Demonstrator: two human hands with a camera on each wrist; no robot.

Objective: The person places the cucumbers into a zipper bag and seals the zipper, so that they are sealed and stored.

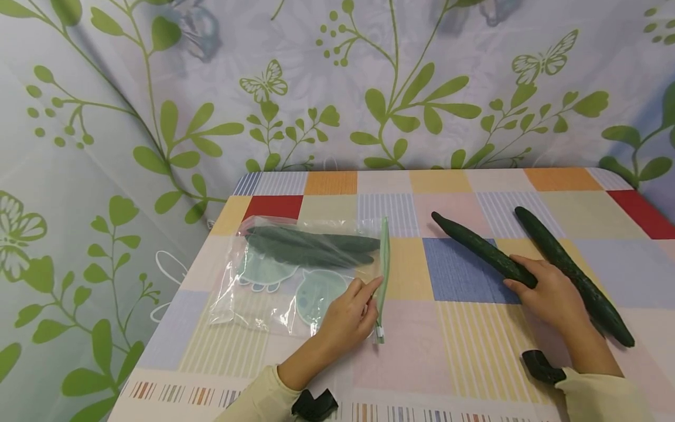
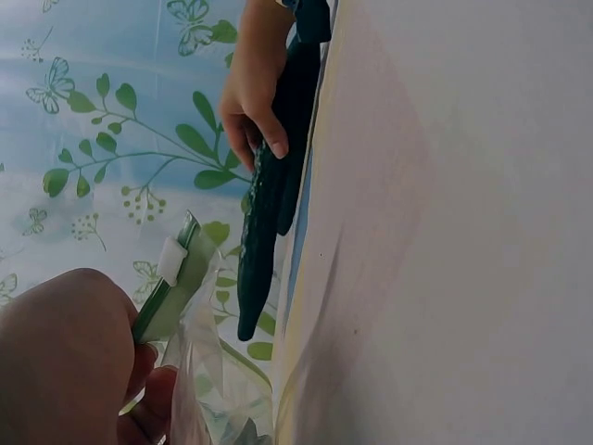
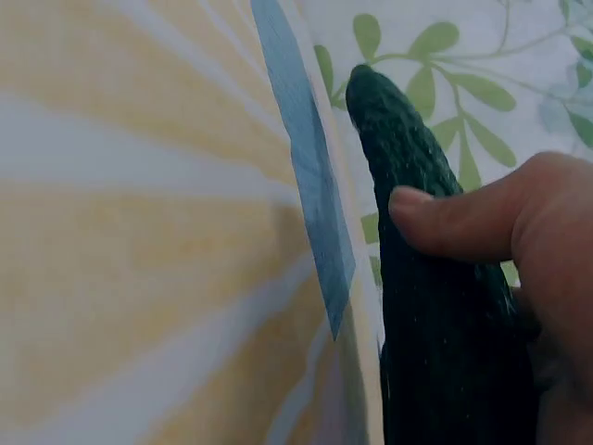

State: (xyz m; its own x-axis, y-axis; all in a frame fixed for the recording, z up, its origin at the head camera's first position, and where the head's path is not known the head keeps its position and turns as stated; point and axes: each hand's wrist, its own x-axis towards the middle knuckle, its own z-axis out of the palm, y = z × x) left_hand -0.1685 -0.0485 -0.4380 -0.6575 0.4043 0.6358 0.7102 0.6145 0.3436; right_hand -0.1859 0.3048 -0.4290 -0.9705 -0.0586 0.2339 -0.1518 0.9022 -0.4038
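Note:
A clear zip bag [image 1: 258, 316] with a green zip strip [image 1: 385, 252] and pale blue cartoon prints lies on the left of the table. Inside it, two cucumbers [image 1: 316, 243] rest side by side. My left hand [image 1: 348, 310] pinches the bag's mouth by the strip; in the left wrist view the white slider [image 2: 171, 260] sits above the fingers. To the right, my right hand [image 1: 551, 293] grips a cucumber [image 1: 477, 246] by its near end, thumb along its side in the right wrist view. Another cucumber [image 1: 601, 305] lies just beyond that hand, partly hidden by it.
A patchwork-patterned cloth covers the table [image 1: 401, 346]. Behind it hangs a curtain [image 1: 316, 76] printed with green leaves and butterflies. A white cord [image 1: 167, 266] loops beside the table's left edge. Black straps [image 1: 542, 367] show at both wrists.

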